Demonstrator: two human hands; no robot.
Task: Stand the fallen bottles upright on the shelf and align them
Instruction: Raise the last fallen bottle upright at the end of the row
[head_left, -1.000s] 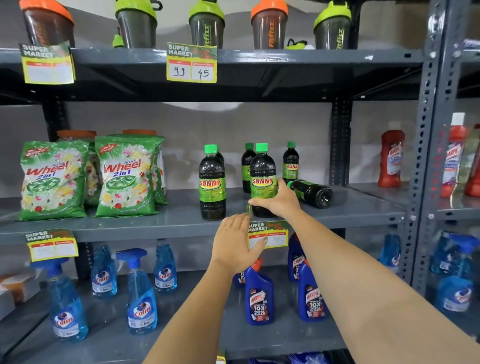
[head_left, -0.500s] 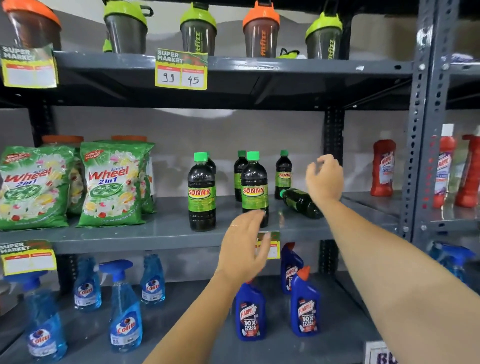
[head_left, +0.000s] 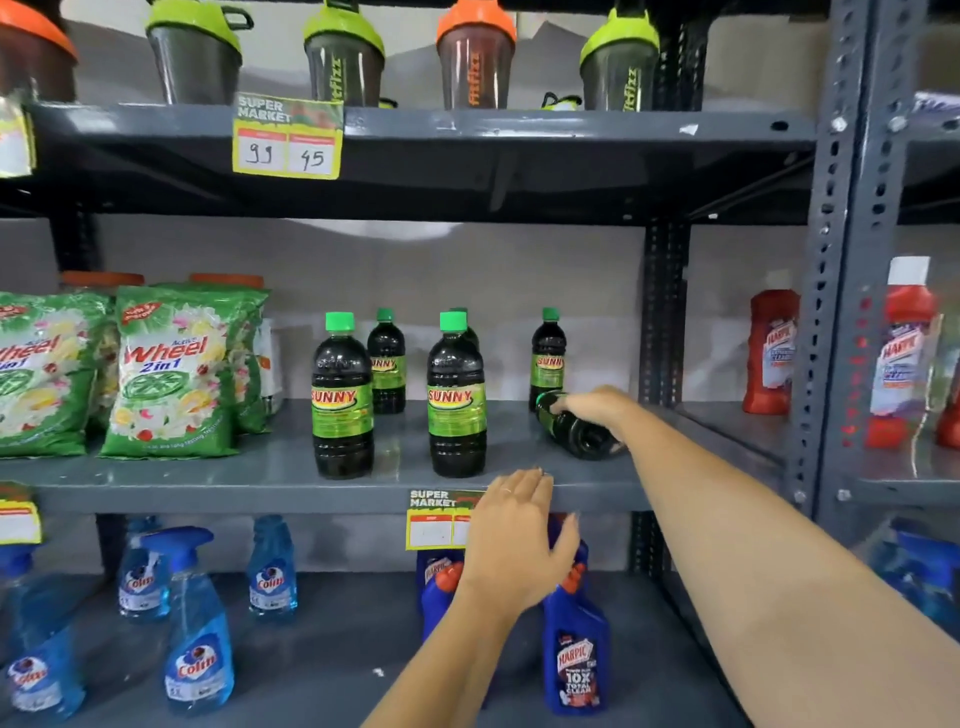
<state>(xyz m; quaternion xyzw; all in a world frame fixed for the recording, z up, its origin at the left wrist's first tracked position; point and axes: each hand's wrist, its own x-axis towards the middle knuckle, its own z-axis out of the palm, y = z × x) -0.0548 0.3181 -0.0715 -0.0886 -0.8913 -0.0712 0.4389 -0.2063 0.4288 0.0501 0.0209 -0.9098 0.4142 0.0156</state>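
While the left hand (head_left: 511, 540) hovers open and empty by the shelf (head_left: 208, 486) front edge, 2 front bottles (head_left: 342, 397) (head_left: 456, 397) stand upright near that edge. Further in, the right hand (head_left: 597, 408) lies over the fallen bottle (head_left: 576, 434), cap toward the back; whether the grip has closed cannot be told. Behind, 2 upright bottles show clearly, 1 more mostly hidden. Judgement: 1 bottle left to stand, then row alignment.
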